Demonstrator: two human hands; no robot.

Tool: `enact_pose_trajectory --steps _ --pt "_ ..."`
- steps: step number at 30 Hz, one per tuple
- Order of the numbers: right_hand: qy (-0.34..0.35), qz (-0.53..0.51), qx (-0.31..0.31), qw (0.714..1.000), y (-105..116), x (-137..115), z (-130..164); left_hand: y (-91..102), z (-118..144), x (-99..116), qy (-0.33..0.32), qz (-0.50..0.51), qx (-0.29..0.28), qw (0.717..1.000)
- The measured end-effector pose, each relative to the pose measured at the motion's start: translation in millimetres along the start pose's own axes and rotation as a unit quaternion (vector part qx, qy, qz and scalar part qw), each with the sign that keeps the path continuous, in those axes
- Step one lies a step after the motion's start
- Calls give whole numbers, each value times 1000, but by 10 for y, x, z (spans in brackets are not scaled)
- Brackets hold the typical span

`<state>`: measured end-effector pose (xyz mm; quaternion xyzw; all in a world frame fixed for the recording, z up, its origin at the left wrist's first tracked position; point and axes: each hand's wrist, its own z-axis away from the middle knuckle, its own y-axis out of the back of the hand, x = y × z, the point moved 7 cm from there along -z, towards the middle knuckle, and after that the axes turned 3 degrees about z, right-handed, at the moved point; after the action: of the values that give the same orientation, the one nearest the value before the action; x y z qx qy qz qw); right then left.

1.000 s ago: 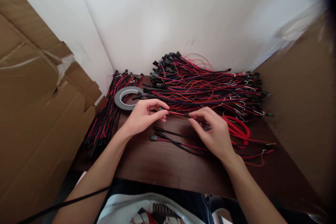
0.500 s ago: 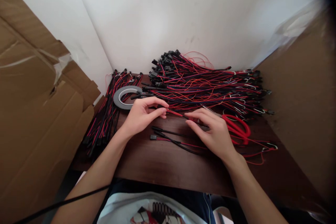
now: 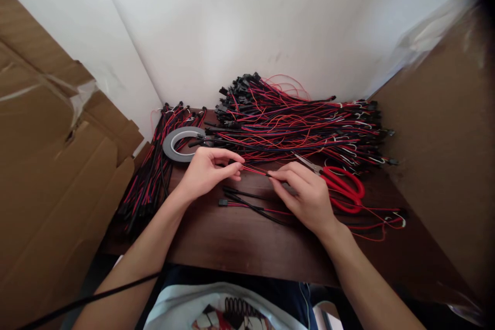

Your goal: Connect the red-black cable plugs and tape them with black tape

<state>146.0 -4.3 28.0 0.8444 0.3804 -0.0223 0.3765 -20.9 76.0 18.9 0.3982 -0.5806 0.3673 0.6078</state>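
A thin red wire (image 3: 255, 169) runs between my two hands above the table. My left hand (image 3: 209, 171) pinches its left end between thumb and fingers. At its right end, where a short black part shows, my right hand (image 3: 299, 191) has its fingers and thumb closed on it. Below the hands lies a wire harness with a black connector (image 3: 223, 202), along with black sleeved cable (image 3: 247, 205) partly hidden by my right hand. Red-handled scissors (image 3: 344, 188) rest just beyond my right hand, and a roll of grey tape (image 3: 170, 147) lies beyond my left.
A large pile of red and black wire harnesses (image 3: 294, 118) lies along the white wall (image 3: 232, 20). Another bundle (image 3: 149, 180) sits at the left. Cardboard (image 3: 58, 191) stands on the left, and more cardboard (image 3: 433, 129) on the right of the brown table (image 3: 240, 247).
My right hand has shifted slightly left and its fingers have closed in on the wire. The scissors show more fully now. The whole view has moved a little.
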Motion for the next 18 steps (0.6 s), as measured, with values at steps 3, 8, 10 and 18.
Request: enact_pose_trajectory --steps 3,8,10,18 --pt "12 13 3 1000 0 -5 11 -1 -4 -52 46 34 9 998" --pt "9 10 -9 1000 -13 12 15 23 6 -102 82 53 15 995" --pt "0 5 -11 1000 -11 24 13 33 9 -89 72 59 13 996" --pt "-25 -9 -9 1000 -4 42 16 15 8 -63 52 58 -16 997"
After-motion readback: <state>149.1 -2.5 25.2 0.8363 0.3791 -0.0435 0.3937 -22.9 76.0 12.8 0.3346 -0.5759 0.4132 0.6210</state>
